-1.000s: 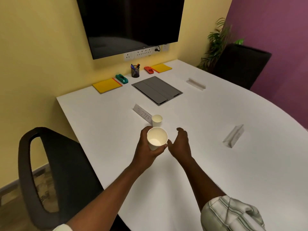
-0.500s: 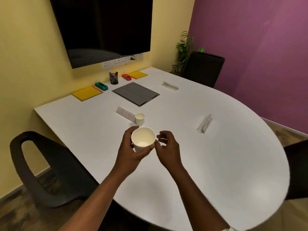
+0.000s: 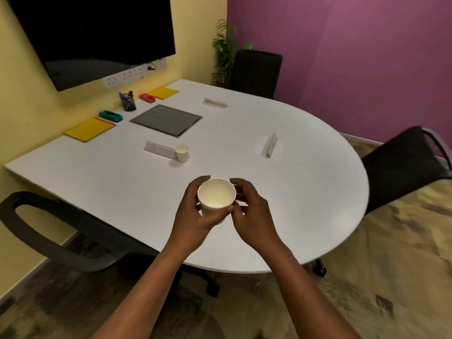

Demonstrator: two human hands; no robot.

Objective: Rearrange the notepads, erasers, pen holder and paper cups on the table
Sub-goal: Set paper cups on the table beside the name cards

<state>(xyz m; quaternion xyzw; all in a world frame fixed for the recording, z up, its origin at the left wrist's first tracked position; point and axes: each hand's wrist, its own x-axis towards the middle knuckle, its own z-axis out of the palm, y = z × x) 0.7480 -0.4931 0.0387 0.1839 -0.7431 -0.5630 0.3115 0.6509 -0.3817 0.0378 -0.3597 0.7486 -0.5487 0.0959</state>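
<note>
My left hand [image 3: 193, 216] grips a white paper cup [image 3: 216, 195], upright and empty, above the near part of the white table [image 3: 305, 204]. My right hand [image 3: 252, 211] curls against the cup's right side, fingertips touching it. A second, smaller paper cup [image 3: 182, 153] stands farther back beside a name card [image 3: 159, 149]. Along the far edge lie a yellow notepad [image 3: 89, 129], a green eraser [image 3: 110, 115], a black mesh pen holder [image 3: 128, 102] with pens, a red eraser [image 3: 147, 97] and another yellow notepad [image 3: 164, 93].
A grey mat [image 3: 166, 119] lies mid-table at the back. Two more name card stands [image 3: 215, 103] [image 3: 269, 145] sit on the table's right half. Black chairs stand at the left [image 3: 49, 228], right [image 3: 403, 162] and far corner [image 3: 256, 69]. A dark screen [image 3: 93, 33] hangs on the yellow wall.
The view has pulled back and swung right, showing more floor and the right chair. My right hand has closed in against the cup that my left hand holds.
</note>
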